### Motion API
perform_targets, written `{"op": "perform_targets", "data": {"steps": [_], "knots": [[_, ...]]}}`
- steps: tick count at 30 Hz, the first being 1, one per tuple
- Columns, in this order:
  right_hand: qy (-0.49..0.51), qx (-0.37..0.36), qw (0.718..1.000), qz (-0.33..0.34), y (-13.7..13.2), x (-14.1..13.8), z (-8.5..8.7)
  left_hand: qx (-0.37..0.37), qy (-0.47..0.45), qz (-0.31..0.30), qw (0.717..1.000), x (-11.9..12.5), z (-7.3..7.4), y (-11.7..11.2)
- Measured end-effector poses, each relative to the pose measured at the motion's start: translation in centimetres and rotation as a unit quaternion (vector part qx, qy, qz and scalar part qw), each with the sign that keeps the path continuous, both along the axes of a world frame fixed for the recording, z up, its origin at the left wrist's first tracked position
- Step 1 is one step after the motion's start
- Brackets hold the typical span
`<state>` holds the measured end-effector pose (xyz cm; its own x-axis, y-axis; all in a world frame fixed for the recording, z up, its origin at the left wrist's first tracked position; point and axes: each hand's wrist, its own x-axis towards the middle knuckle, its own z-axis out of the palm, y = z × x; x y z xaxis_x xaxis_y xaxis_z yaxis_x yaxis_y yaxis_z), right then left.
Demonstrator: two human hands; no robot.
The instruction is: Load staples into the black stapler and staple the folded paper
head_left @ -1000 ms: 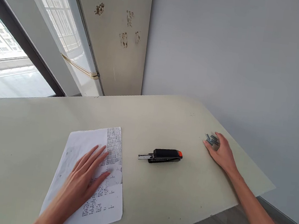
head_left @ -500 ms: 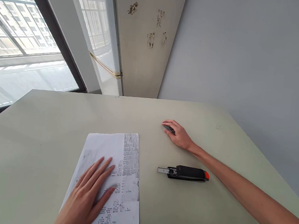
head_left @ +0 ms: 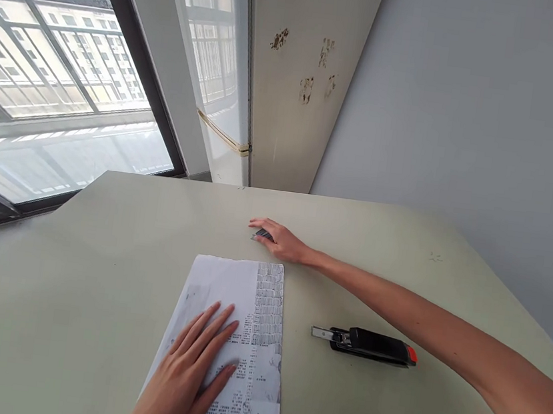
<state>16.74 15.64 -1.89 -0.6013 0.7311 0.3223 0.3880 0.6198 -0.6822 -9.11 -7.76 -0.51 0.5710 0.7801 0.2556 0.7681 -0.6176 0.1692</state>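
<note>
My left hand [head_left: 188,371] lies flat with fingers spread on sheets of printed paper [head_left: 227,278], which rest on the table in front of me. Beyond the paper's top edge, my right hand [head_left: 282,240] is closed around a small grey block of staples [head_left: 264,234], close to the tabletop. The palm and fingers cover part of the block. To the right of the paper, a black stapler [head_left: 377,346] with a red end lies on its side. A metal rail juts from its left end. My right forearm passes beyond the stapler, and neither hand touches it.
The pale green table [head_left: 71,276] reaches to a worn, light-coloured fridge [head_left: 285,134] at the back. A grey wall [head_left: 470,110] stands to the right. At the left is a dark-framed window [head_left: 139,49] with railings outside.
My right hand has moved left with the staples, to above the paper's top edge. My left hand stays flat on the paper. The whole view has shifted, so the table's things appear further right.
</note>
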Motion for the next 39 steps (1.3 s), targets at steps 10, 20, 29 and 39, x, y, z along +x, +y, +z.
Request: {"op": "perform_targets", "data": {"steps": [10,20,29,39], "knots": [[-0.089,-0.164,0.976,-0.114,-14.1,14.7,7.1,-0.005,-0.023,0.008,1.000,0.0,-0.3,-0.3],[0.100,-0.285,0.924,-0.234,-22.7,18.1,2.6,-0.005,-0.064,0.041,0.997,3.7,1.9,5.7],[0.299,-0.248,0.871,-0.300,-19.4,18.7,-0.5,-0.033,-0.070,0.163,0.984,5.4,2.0,16.5],[0.298,-0.287,0.867,-0.279,-19.2,19.2,-0.9,-0.099,-0.115,0.135,0.979,4.6,1.5,17.7]]}}
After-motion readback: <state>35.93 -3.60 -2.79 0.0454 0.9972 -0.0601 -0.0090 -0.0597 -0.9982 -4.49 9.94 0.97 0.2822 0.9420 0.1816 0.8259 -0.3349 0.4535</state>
